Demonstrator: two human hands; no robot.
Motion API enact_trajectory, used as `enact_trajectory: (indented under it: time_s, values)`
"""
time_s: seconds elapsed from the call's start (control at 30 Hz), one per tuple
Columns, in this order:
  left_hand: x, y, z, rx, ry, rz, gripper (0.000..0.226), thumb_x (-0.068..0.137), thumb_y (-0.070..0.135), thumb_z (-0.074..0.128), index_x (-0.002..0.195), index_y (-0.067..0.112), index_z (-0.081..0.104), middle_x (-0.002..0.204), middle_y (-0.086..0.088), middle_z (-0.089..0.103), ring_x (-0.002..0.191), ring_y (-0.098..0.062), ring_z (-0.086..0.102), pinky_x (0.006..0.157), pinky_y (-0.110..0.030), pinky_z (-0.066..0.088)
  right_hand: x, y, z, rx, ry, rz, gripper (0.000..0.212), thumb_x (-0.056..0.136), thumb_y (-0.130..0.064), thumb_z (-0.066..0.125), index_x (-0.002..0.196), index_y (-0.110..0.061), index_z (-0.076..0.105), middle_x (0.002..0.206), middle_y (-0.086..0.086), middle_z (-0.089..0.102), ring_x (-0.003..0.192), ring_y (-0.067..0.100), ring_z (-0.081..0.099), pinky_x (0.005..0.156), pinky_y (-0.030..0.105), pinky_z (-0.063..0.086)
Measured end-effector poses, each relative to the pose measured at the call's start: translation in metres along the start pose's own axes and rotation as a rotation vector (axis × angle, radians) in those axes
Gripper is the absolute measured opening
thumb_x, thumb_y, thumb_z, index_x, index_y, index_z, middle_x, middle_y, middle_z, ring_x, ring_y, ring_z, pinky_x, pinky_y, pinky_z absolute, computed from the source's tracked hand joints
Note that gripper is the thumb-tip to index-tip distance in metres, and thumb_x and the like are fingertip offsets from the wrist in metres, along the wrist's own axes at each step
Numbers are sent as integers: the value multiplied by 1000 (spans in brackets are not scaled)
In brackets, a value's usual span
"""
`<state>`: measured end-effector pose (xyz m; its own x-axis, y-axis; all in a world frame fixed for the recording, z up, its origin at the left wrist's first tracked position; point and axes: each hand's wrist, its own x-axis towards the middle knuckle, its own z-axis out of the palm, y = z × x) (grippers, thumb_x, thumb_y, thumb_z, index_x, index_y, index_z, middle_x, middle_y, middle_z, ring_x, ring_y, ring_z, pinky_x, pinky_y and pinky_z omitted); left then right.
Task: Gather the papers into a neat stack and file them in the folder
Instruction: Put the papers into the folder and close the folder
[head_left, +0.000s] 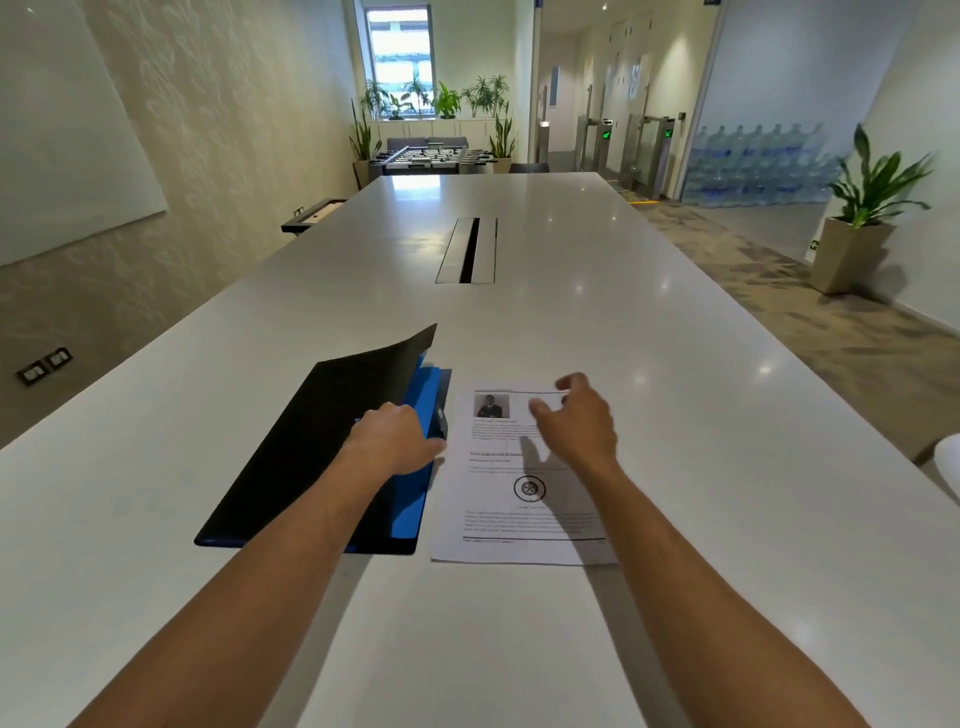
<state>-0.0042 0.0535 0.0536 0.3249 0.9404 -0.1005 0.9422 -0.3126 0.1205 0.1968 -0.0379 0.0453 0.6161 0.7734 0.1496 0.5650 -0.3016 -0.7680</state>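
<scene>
A folder (291, 457) with a black cover and a blue inside lies on the white table, left of centre. Its cover is raised partway along the right edge. My left hand (397, 439) grips that right edge of the cover, fingers curled under it. Right beside the folder lies a stack of printed papers (519, 519), the top sheet showing a small photo, text and a round seal. My right hand (574, 423) hovers just over the upper half of the papers, fingers spread, holding nothing.
The long white table (675, 415) runs away from me, with a cable hatch (467, 250) in its middle. A potted plant (857, 228) stands on the carpet at the right. A white rounded object (948, 467) shows at the table's right edge.
</scene>
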Motion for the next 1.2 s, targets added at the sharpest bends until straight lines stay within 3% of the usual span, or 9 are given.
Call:
enact_trajectory:
  time_s: [0.07,0.2,0.43,0.53,0.63,0.73,0.97,1.03,1.2]
  values:
    - [2,4,6,25,-33,2,54,74,66,65,71,15,47,73,-2,53,56,-11,49,52,-25,41,6,20,-18,-129,17,77,54,84,-42,63,126,-12,47,122,13,60,110,32,56,80,38,43]
    - [4,9,13,45,-32,6,58,66,68,71,72,17,43,72,0,49,57,-10,46,52,-23,41,8,49,-35,-266,-94,225,62,81,-49,63,126,-10,45,122,14,58,111,34,55,76,37,40]
    - [2,14,16,109,-8,19,57,69,65,71,89,16,47,73,1,49,60,-11,49,59,-24,46,10,49,-38,-256,-171,249,44,80,-54,63,82,-14,46,84,2,50,82,28,53,66,33,39]
    - [0,13,16,96,-5,25,57,70,64,72,91,16,49,74,1,51,63,-12,53,63,-26,50,13,50,-38,-182,-204,268,42,82,-51,64,72,-14,46,85,5,54,81,28,55,67,32,41]
    - [-1,12,15,97,-7,31,57,70,63,72,92,15,51,77,0,53,67,-13,56,68,-28,54,16,54,-41,-61,-211,329,40,84,-45,65,89,-7,51,94,9,57,87,29,57,66,32,43]
    - [0,12,16,102,-10,32,58,71,62,72,98,14,53,83,-2,57,73,-15,60,72,-30,56,17,54,-41,-10,-232,344,40,84,-43,65,94,-6,53,95,10,59,83,27,57,54,29,39]
    - [1,13,16,115,-19,40,59,71,63,70,97,15,50,84,-2,55,74,-15,60,72,-30,55,17,41,-31,-81,-224,325,44,84,-40,64,108,-4,60,111,15,65,95,32,62,69,31,43]
    - [2,13,17,119,-15,33,59,71,64,70,95,15,49,79,-1,53,71,-14,58,68,-28,53,14,34,-26,-167,-191,292,43,81,-40,64,108,-7,56,115,15,64,95,32,60,69,30,41]
    - [3,11,19,120,-12,32,58,71,65,70,92,14,50,74,0,50,67,-14,55,65,-27,51,12,27,-18,-219,-131,288,63,80,-38,67,125,-4,40,125,17,57,111,36,56,70,32,39]
